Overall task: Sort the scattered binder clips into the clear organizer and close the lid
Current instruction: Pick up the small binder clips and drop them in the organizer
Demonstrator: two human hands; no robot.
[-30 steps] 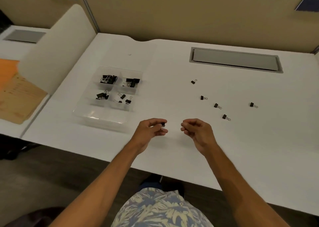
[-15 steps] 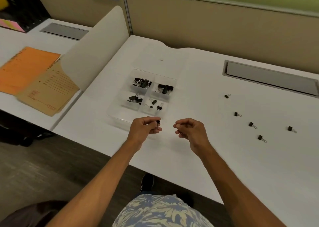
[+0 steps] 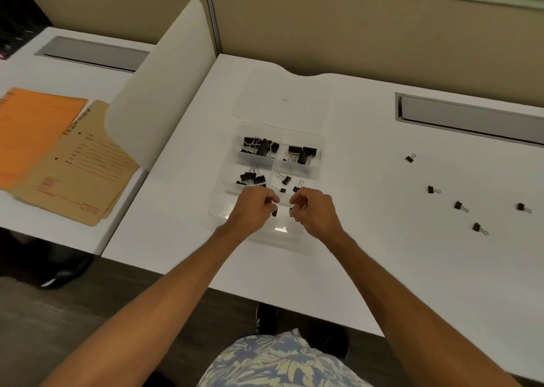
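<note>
Change: both hands are over the near row of the clear organizer [image 3: 219, 214] now, up from the bare worktop [image 3: 353, 257] by the front edge a second back.

Left hand [image 3: 253, 207]: fingers curled, pinching a small clip [image 3: 274, 212] at the fingertips. Same clip as in the earlier frames.

Right hand [image 3: 316, 211]: fingers curled too, with a second clip [image 3: 291, 211] showing dark at its fingertips. It reads as a pinch, though the thing is tiny and the earlier frames show nothing there.

Neither clip is released. Both hang just above the near compartments, and the hands are close together but not touching.

Past the hands, the middle-right compartment holds a few small clips [image 3: 285, 179]. The middle-left one holds a cluster of mid-size clips, and the two far compartments hold the larger ones. Judgement: the carried clips match the small ones, so the likely drop is the middle-right cell, just ahead of the right hand.

Beyond the organizer the lid [image 3: 282, 104] lies flat on the worktop, so the box is open. Whether it is hinged to the box is not clear.

Off to the right, well apart, five loose clips [image 3: 458, 205] lie scattered — count unchanged.

Net: carry leg done, release pending. Five pickups and the lid closure remain.
</note>
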